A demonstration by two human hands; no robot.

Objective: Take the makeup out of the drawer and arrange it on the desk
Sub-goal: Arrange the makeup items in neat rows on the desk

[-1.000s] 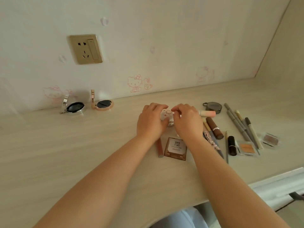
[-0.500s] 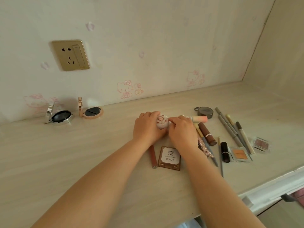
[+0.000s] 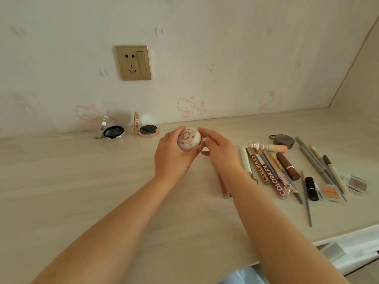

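The desk [image 3: 82,191] lies bare to the left of the arms, its front edge near the elbows. Above it, the left hand [image 3: 172,154] curls around a round floral compact [image 3: 188,139], fingers behind, thumb in front. The right hand [image 3: 220,152] pinches its right rim. Its patterned lid tilts toward the camera; being round, it has no long axis.

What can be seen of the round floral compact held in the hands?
The round compact is white or cream with a pink-red flower ring on its domed lid, glossy like plastic. It looks closed and is tilted, lid toward the camera, lifted above the desk. The left hand curls round its lower left side; the right hand touches its right edge with its fingertips. Its underside is hidden.
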